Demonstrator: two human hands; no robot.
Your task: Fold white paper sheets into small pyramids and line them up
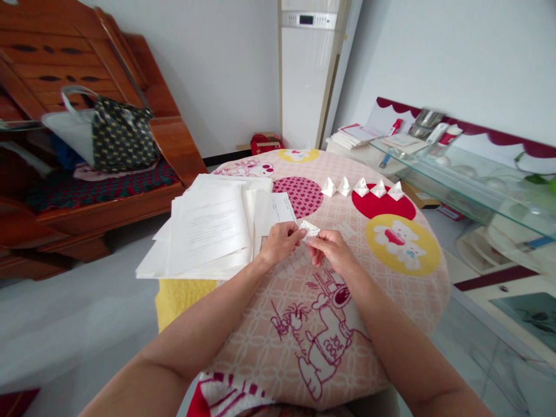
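One folded paper [310, 227] was pinched in the fingers of the left hand [281, 241] and the right hand [333, 249] over the cloth-covered worktop [256, 347], right of the stacked sheets [208, 226] and on the near side of five paper shapes [361, 187] in a row.

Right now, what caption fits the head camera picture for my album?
Bare hands hold a small folded white paper piece; five folded white paper pieces sit beyond.

Folded paper [311, 228]: showing white with small dark marks
Folds: forming a small, pointed, angular shape
Hold: being pinched between the fingers [314, 241] of the left hand [280, 240] and right hand [333, 248]
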